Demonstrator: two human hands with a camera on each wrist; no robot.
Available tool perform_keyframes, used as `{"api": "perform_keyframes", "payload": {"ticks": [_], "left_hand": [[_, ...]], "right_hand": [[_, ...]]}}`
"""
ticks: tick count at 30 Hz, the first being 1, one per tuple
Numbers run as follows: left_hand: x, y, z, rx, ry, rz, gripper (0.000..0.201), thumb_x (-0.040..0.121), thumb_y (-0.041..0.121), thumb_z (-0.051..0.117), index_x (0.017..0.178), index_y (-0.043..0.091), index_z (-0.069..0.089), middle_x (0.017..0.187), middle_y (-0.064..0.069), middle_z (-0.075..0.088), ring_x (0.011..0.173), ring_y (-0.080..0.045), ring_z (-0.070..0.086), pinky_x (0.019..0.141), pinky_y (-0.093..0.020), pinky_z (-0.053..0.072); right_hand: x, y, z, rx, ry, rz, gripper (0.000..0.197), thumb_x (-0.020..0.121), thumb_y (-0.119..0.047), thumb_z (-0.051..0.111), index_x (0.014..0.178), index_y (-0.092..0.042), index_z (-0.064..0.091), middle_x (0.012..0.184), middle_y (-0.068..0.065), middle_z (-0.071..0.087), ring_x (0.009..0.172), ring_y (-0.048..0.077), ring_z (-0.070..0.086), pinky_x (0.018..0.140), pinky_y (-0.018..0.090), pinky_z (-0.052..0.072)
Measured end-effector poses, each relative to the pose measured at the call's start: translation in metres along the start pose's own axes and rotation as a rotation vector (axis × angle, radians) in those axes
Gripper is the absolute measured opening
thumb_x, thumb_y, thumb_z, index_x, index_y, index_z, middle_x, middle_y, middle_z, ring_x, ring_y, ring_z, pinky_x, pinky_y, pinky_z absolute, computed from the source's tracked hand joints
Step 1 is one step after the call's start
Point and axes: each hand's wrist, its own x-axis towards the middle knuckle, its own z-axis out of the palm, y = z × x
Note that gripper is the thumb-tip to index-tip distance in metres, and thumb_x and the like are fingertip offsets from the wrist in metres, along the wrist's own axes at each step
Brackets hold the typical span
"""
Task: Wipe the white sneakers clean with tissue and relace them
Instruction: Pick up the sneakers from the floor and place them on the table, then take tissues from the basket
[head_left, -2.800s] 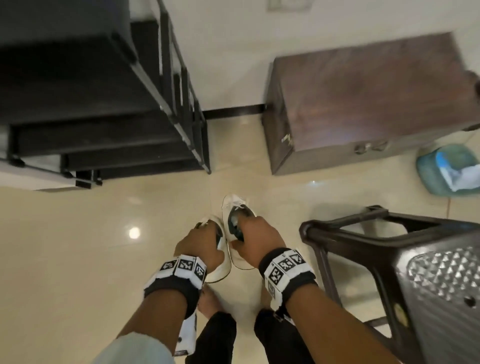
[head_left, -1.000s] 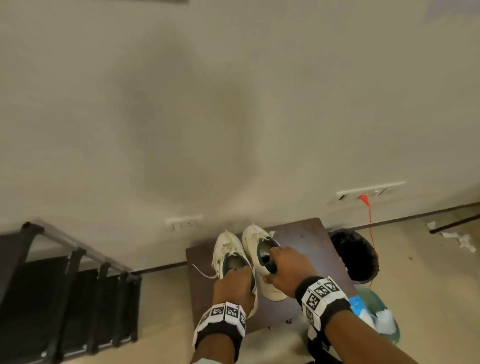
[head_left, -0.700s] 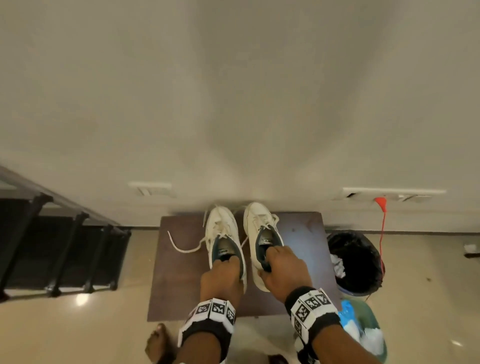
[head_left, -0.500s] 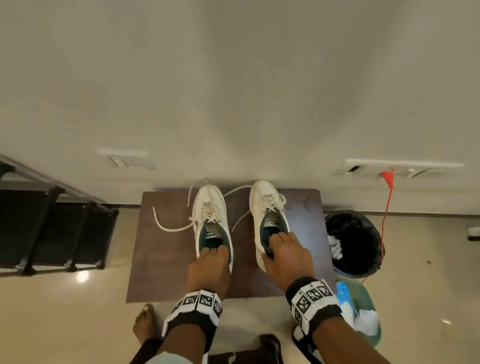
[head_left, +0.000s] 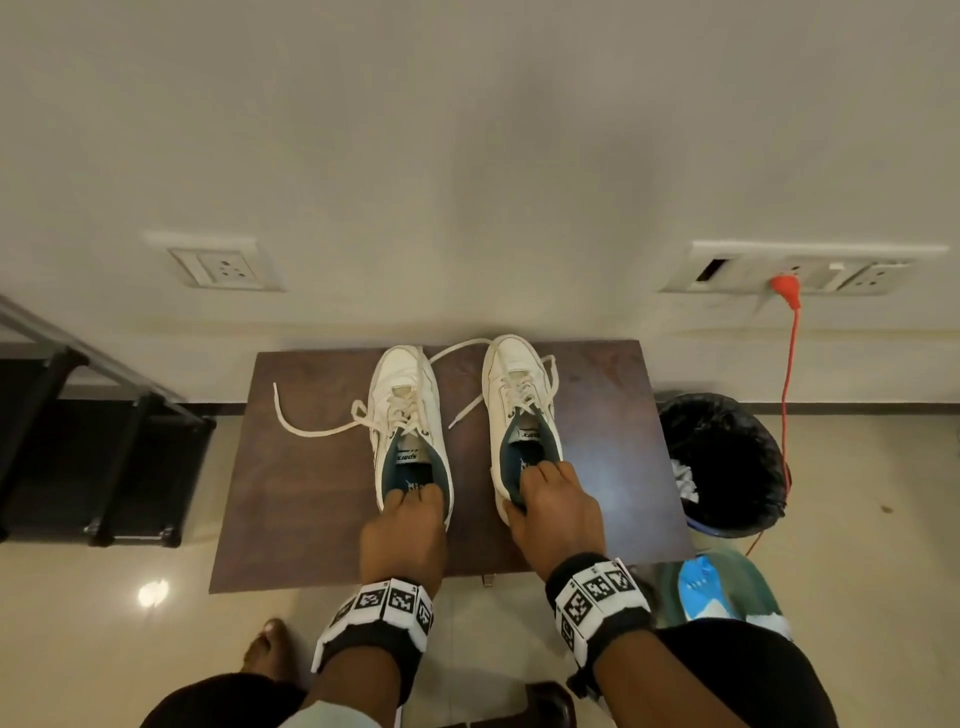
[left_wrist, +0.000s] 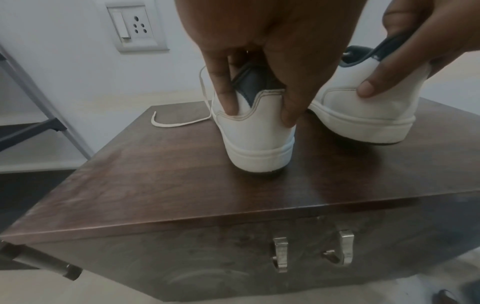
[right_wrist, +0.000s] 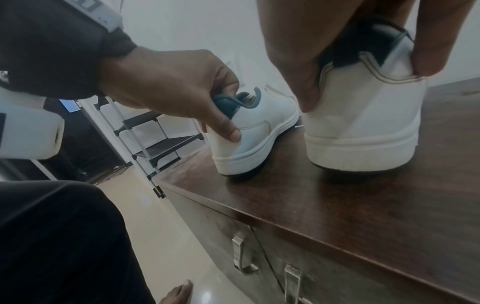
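White sneakers upright, laces loose

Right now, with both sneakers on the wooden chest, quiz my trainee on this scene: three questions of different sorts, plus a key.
1. True or false: the left hand grips the heel of the left sneaker.
2. Multiple choice: the right sneaker rests on A) the floor, B) the wooden chest, C) the black shoe rack.
3. Fill in: the orange cable runs down from a wall ____, behind the black bin.

Key: 1 true; 2 B; 3 socket.
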Motion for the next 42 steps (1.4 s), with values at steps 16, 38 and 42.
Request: {"api": "perform_keyframes", "payload": {"ticks": [16, 38, 42], "left_hand": [[-0.054, 0.039, -0.004, -0.009, 0.306, 0.036, 0.036, 0.091, 0.032, 0.048, 0.124, 0.018, 0.050, 0.137, -0.005, 0.048, 0.125, -0.027, 0.046, 0.102, -0.042, 0.035], [-0.052, 0.186, 0.031, 0.033, 0.210, 0.563, 0.024, 0.092, 0.027, 0.048, 0.108, 0.012, 0.060, 0.112, -0.010, 0.060, 0.103, -0.030, 0.055, 0.083, -0.040, 0.044], [-0.040, 0.228, 0.072, 0.057, 0.118, 0.665, 0.028, 0.098, 0.028, 0.040, 0.122, 0.018, 0.050, 0.126, -0.003, 0.051, 0.116, -0.024, 0.047, 0.091, -0.034, 0.040]], "right_hand": [[-0.056, -0.004, -0.008, 0.124, 0.184, 0.008, 0.035, 0.092, -0.032, 0.055, 0.122, -0.015, 0.056, 0.123, 0.005, 0.056, 0.118, 0.021, 0.047, 0.104, 0.032, 0.036], [-0.114, 0.123, -0.003, 0.239, 0.223, 0.362, 0.035, 0.096, -0.025, 0.045, 0.123, -0.006, 0.054, 0.125, 0.014, 0.055, 0.122, 0.028, 0.045, 0.105, 0.035, 0.030], [-0.124, 0.168, 0.020, 0.273, 0.217, 0.467, 0.026, 0.091, -0.017, 0.051, 0.107, 0.001, 0.061, 0.106, 0.020, 0.062, 0.104, 0.036, 0.054, 0.094, 0.041, 0.039]]}}
